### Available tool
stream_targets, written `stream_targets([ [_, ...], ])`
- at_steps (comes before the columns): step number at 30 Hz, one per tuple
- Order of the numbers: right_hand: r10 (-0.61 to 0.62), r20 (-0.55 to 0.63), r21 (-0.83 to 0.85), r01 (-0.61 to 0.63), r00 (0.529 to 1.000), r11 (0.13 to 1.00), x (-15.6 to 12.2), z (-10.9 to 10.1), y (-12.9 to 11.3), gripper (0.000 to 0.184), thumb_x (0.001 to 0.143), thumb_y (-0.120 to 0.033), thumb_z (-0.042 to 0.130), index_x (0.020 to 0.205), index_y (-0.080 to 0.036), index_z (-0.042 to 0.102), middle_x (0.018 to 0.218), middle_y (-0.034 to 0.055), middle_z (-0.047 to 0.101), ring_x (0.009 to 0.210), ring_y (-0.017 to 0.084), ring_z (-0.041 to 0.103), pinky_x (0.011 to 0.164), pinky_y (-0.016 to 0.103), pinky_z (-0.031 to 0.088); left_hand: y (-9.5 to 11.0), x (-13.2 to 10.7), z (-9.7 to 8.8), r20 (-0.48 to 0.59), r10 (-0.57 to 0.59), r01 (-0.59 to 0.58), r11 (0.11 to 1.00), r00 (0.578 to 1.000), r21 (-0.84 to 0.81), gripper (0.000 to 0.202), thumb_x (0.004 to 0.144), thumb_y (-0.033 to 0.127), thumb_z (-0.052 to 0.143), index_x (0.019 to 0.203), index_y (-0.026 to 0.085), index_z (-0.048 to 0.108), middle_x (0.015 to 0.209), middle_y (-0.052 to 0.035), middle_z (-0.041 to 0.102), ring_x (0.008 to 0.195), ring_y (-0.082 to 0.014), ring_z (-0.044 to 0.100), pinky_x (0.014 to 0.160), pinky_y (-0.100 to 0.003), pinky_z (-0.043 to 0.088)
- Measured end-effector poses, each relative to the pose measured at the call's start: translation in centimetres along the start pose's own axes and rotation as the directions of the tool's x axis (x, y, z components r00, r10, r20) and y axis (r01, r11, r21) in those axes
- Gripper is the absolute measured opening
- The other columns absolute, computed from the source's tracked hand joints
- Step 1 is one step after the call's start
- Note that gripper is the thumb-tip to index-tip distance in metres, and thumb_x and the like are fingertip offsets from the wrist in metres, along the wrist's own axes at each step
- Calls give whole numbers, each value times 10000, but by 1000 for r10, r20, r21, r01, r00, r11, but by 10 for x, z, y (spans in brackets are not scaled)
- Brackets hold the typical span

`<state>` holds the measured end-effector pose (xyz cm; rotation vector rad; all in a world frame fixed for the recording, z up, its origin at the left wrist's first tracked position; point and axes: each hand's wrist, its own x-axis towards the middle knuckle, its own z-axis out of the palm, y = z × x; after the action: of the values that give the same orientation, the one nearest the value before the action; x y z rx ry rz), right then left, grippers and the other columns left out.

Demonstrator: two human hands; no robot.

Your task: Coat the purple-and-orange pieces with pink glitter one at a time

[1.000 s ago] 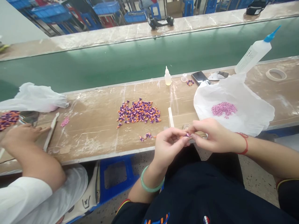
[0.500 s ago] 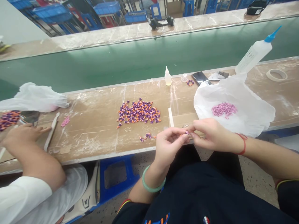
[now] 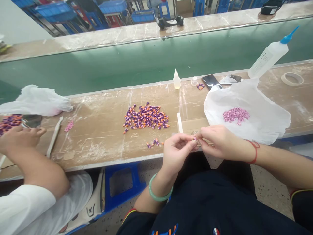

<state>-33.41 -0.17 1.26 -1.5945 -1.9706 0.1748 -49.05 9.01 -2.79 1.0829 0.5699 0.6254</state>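
My left hand (image 3: 178, 149) pinches a small purple-and-pink piece (image 3: 195, 139) between thumb and fingers at the table's front edge. Fingers of my right hand (image 3: 216, 142) close together on the same spot, meeting the left fingertips; they hide most of the piece. To the left lies a pile of small purple-and-orange figures (image 3: 146, 117), with several more figures (image 3: 155, 142) in a loose row nearer my left hand. A white flat stick (image 3: 180, 122) rests just beyond my hands. Small pink pieces (image 3: 236, 115) lie on a white plastic bag (image 3: 264, 127) to the right.
Along the back edge stand a small dropper bottle (image 3: 176, 80), a phone (image 3: 211, 81) and a large blue-tipped bottle (image 3: 270, 57). A tape roll (image 3: 292, 79) lies far right. At left, a co-worker's hand (image 3: 22, 138) is over another pile of figures (image 3: 9, 123).
My hands stay almost in place, with slight finger movement around the piece. The co-worker's hand has drawn left, away from the white tool beside it. The view has shifted slightly.
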Motion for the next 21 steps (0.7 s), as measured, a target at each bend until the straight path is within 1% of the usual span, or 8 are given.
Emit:
stream_targets([
  [5, 17, 29, -2, -17, 999, 1000, -1, 9, 3, 147, 946, -173, 450, 812, -197, 505, 637, 6, 617, 545, 137, 585, 532, 240, 375, -10, 0, 0, 1, -18, 18, 1000, 1000, 22, 320, 665, 404, 888, 747, 151, 711, 644, -37, 736, 566, -167, 710, 588, -280, 624],
  [8, 56, 94, -10, -55, 994, 998, -2, 14, 7, 131, 944, -168, 454, 881, -180, 569, 705, 44, 677, 605, 174, 651, 558, 264, 432, -9, 4, -16, 58, -52, 46, 994, 997, 103, 311, 666, 395, 881, 761, 145, 722, 659, -46, 737, 578, -167, 699, 592, -279, 599],
  [10, 96, 117, -20, -95, 988, 995, -6, 13, 12, 149, 952, -192, 463, 980, -169, 608, 817, 78, 729, 697, 207, 702, 607, 292, 485, 0, 5, -44, 41, -43, 32, 971, 998, 236, 271, 697, 381, 851, 769, 146, 737, 689, -52, 741, 590, -156, 683, 590, -263, 570],
  [13, 170, 77, -25, -168, 982, 985, -15, 3, 21, 199, 975, -258, 481, 1082, -178, 627, 987, 90, 763, 839, 232, 737, 697, 325, 539, 19, 4, -105, -149, 113, -22, 862, 982, 507, 180, 754, 334, 786, 795, 162, 753, 776, -57, 761, 719, -166, 696, 703, -265, 555],
  [15, 202, 46, -35, -200, 978, 979, -23, -5, 28, 200, 984, -280, 479, 1068, -195, 640, 992, 72, 767, 837, 223, 739, 696, 324, 542, 27, 3, -145, -226, 149, 39, 750, 963, 660, 168, 751, 319, 766, 796, 158, 749, 796, -64, 765, 762, -189, 695, 740, -283, 545],
  [16, 214, 37, -42, -213, 976, 976, -27, -7, 32, 195, 986, -284, 480, 1046, -205, 647, 970, 63, 768, 807, 215, 736, 679, 321, 536, 28, 2, -160, -229, 130, 76, 693, 965, 717, 173, 748, 321, 755, 787, 152, 745, 788, -68, 764, 749, -196, 691, 726, -288, 539],
  [18, 231, 37, -44, -230, 972, 972, -33, -9, 39, 189, 987, -286, 482, 1018, -219, 656, 928, 49, 765, 741, 198, 721, 644, 318, 520, 28, 3, -179, -187, 49, 119, 610, 981, 783, 198, 765, 332, 726, 810, 141, 751, 816, -86, 771, 753, -210, 692, 720, -300, 536],
  [21, 240, 43, -23, -239, 970, 971, -39, -6, 46, 183, 987, -296, 494, 1011, -231, 664, 922, 39, 761, 732, 189, 713, 641, 313, 513, 22, 14, -182, -115, 34, 84, 486, 993, 870, 277, 815, 369, 684, 951, 144, 772, 833, -80, 766, 736, -199, 674, 689, -292, 527],
])
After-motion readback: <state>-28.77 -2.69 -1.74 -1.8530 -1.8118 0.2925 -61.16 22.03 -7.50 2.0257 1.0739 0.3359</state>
